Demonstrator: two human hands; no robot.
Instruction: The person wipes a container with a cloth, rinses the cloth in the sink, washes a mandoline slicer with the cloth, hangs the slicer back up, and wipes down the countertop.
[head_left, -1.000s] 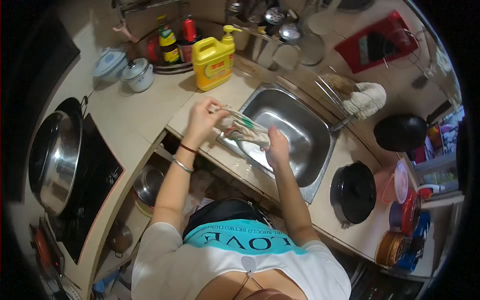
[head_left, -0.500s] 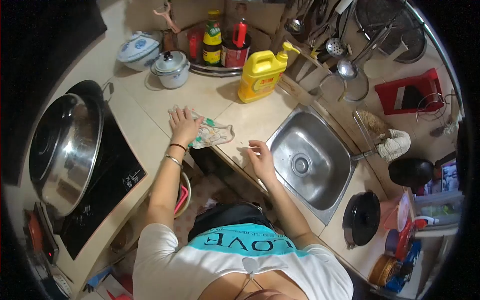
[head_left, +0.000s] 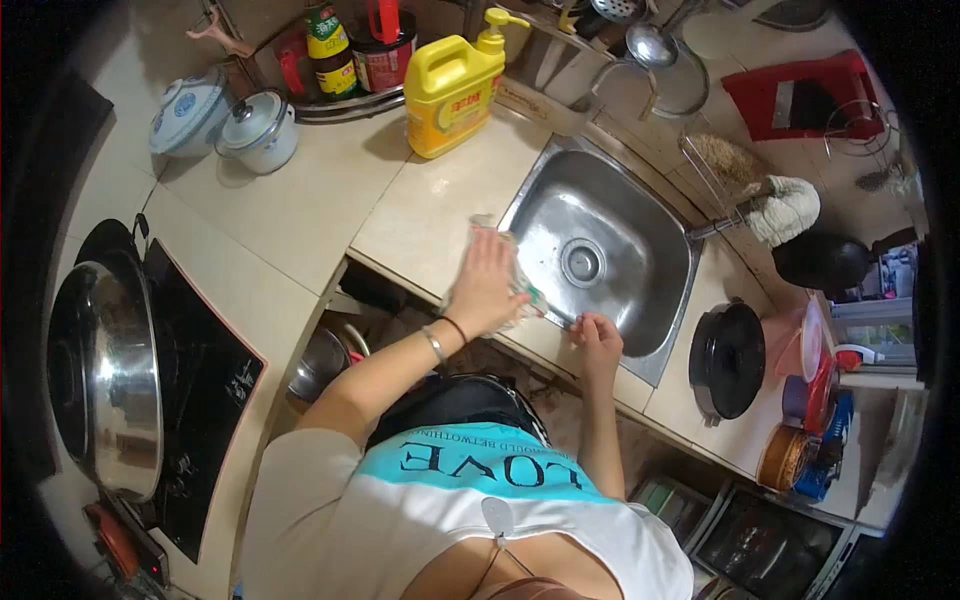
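Observation:
My left hand (head_left: 484, 278) lies palm down on a thin, pale patterned cloth (head_left: 530, 285) with green spots. Its fingers are close together and press the cloth onto the counter strip beside the sink's left rim. Parts of the cloth show past the fingertips and beside the thumb; the rest is hidden under the palm. My right hand (head_left: 598, 338) is at the front rim of the metal sink (head_left: 640, 270). Its fingers are curled in, and I see nothing in them.
A yellow pump jug (head_left: 450, 100) stands behind the cloth. Lidded white pots (head_left: 262, 130) are at the back left. A hob (head_left: 200, 400) with a large steel pan (head_left: 115, 380) lies left. A round black pan (head_left: 727, 360) sits right of the sink, below the cloth-wrapped tap (head_left: 782, 212).
My left hand has slid the cloth rightward along the counter to the sink's edge. My right hand has moved right to the sink's front rim, its fingers more curled. The view has shifted right.

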